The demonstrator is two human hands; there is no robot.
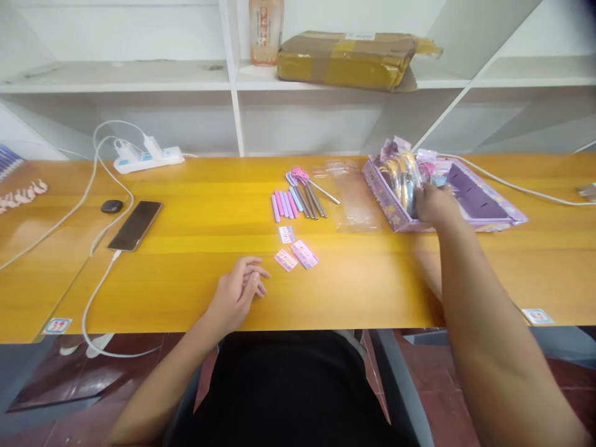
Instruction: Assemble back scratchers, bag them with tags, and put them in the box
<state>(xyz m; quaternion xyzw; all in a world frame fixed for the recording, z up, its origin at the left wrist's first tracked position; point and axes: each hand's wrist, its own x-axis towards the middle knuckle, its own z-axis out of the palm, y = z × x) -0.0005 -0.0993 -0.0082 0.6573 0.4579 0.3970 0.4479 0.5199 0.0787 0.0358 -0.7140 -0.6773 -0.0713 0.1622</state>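
My left hand [238, 290] rests on the table near its front edge, fingers loosely stretched out and nothing in them. My right hand [436, 206] reaches into the near side of a purple patterned box [488, 222], against a heap of clear-wrapped packets [401, 177] with yellow and blue parts. Its fingertips are hidden, so any hold is unclear. Between the hands lie pink and lilac sticks [285, 205] in a row. Just behind them are metal rods with pink and lilac heads [305, 189]. Small printed cards [304, 254] lie nearer me, and clear plastic bags [351, 195] lie beside the box.
A phone [136, 226] on a white cable and a small black object [112, 206] lie at left. Behind them sits a power strip [149, 159]. A taped carton [347, 59] and an orange-tinted bottle [266, 31] stand on the shelf. Another cable [521, 185] runs behind the box.
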